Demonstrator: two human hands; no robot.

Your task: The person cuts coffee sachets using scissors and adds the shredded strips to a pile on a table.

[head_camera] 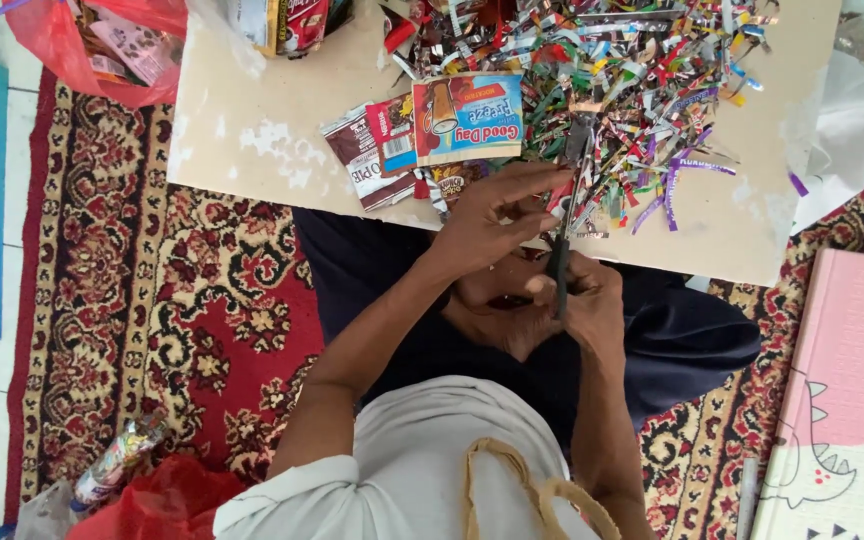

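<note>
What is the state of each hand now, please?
Left hand: fingers pinch a wrapper piece at the scissors' blades; the piece is mostly hidden.
Right hand: closed on the scissors, blades pointing toward the heap of cut strips.

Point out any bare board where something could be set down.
Bare board lies left, between the red bag and flattened wrappers. A strip shows at the right edge. The middle is crowded with cut strips.

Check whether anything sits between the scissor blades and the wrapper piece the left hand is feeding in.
Nothing visible does. The left hand holds the wrapper piece right against the scissors in the right hand; the cut strips lie beyond, on the board.
</note>
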